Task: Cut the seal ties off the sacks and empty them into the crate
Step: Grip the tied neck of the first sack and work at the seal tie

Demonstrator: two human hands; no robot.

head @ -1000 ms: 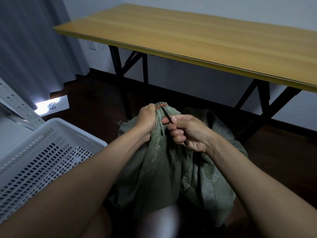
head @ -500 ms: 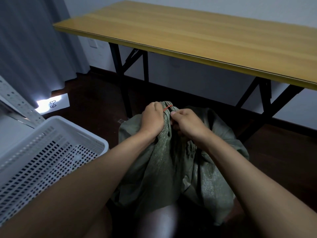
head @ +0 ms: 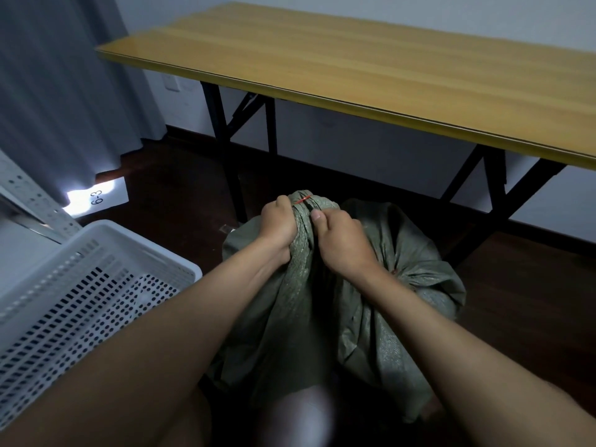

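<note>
Wooden table above dark floor; grey curtain.

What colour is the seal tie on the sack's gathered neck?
Red, a thin seal tie around the neck; head view.

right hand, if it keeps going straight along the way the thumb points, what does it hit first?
The right hand grips the gathered neck of the green woven sack, thumb aimed up and away. Straight on, it would likely meet the thin red seal tie around the neck, beside the left hand. Depth is unclear.
</note>
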